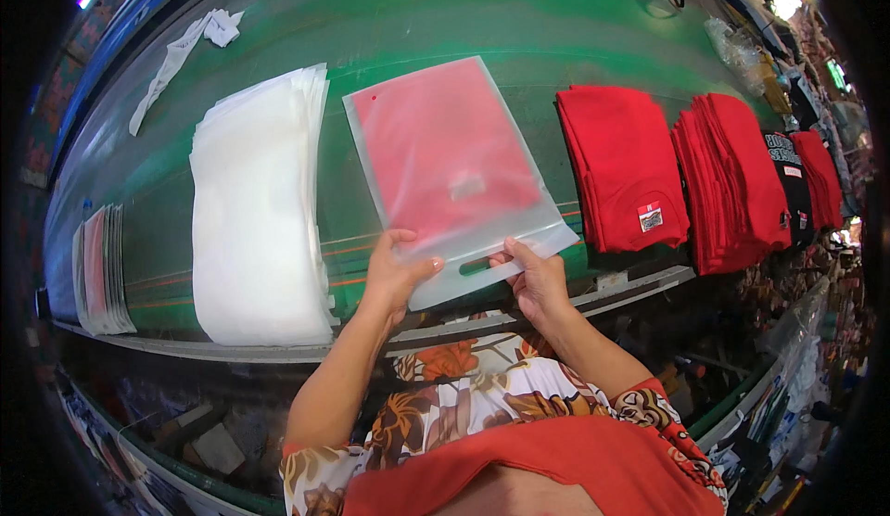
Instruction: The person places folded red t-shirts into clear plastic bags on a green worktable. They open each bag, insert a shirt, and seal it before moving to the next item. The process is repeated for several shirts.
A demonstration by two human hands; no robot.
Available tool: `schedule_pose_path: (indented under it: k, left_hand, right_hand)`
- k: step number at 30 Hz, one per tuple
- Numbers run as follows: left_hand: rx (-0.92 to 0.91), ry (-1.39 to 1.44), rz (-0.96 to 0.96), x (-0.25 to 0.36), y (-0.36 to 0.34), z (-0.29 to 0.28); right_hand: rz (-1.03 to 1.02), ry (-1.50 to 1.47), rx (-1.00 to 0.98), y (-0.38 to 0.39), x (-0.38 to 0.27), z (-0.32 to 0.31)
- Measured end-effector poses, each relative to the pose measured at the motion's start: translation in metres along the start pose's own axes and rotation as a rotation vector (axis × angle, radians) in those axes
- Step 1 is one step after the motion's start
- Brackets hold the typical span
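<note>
A frosted plastic bag (422,275) with a cut-out handle lies on the green table, its handle end toward me. Inside it a folded red garment (436,145) shows through the film. My left hand (397,273) grips the bag's near left edge, thumb on top of the film. With thumb and fingers, my right hand (533,277) pinches the bag beside the handle slot. A tall stack of white translucent bags (255,210) stands to the left of my left hand. To the right, a folded red shirt (621,168) with a neck label lies nearest my right hand.
Several folded red shirts (737,182) are stacked farther right, beside a black printed garment (788,164). A row of packed bags (104,270) sits at the far left. A white strip (181,57) lies at the back left. A metal rail (640,291) edges the table (445,6).
</note>
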State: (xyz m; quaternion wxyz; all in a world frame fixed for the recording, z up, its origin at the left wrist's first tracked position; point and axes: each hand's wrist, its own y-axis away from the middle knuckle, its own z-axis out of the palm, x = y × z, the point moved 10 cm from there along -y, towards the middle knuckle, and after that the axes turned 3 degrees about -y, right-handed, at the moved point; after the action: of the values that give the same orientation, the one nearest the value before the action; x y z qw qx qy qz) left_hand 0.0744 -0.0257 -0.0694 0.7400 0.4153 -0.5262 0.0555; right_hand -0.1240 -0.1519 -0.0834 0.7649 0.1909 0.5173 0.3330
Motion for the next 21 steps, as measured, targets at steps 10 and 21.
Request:
schedule_pose_path:
  k: [10,21]
  left_hand:
    - [-0.014,0.023,0.025,0.000,0.001,0.000]
    - [-0.013,0.040,-0.004,0.003,0.005,0.004]
  right_hand:
    - [-0.045,-0.042,-0.023,-0.007,-0.002,-0.005]
    - [-0.076,-0.067,0.008,-0.009,-0.014,-0.014]
